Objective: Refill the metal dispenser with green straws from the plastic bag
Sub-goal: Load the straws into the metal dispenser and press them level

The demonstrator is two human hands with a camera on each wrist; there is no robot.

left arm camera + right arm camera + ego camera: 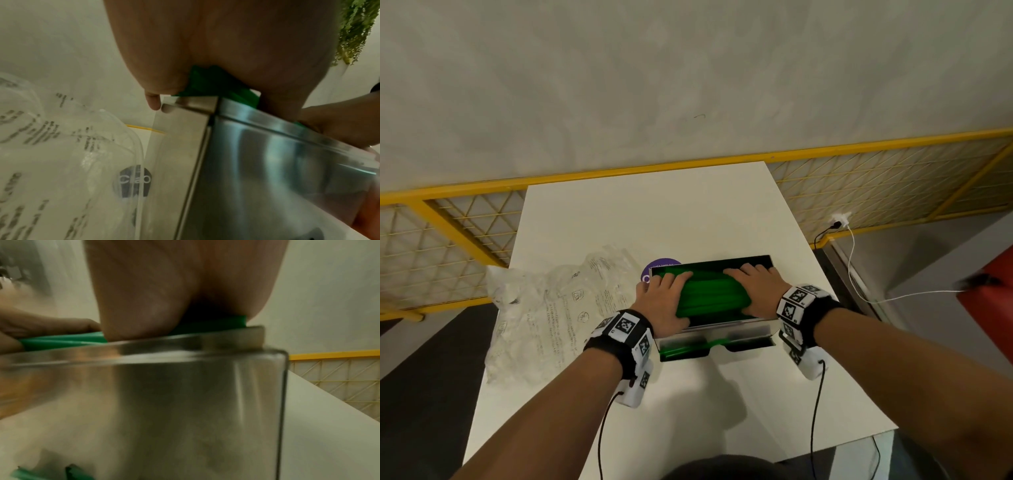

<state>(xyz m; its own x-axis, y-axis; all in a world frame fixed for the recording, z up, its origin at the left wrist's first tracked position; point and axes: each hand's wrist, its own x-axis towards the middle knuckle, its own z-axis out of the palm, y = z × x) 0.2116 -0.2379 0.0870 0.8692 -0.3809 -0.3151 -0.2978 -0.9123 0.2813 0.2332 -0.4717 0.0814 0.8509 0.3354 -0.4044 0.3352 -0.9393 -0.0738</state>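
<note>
- Many green straws [709,291] are lying lengthwise in a heap that is filling the open top of the metal dispenser [736,330], which is standing on the white table [688,212].
- Both hands are pressing flat on the heap: the left hand [666,301] is covering its left end and the right hand [756,291] its right end, fingers stretched out and curling round nothing.
- A few straws are showing in the tray slot at the dispenser's near foot.
- The plastic bag [551,308], clear, printed and crumpled, is lying just left of the dispenser.
- A purple round sticker [659,267] is peeking out behind the dispenser's far left corner.
- A yellow mesh railing [859,185] is running beyond the table's far edge.
</note>
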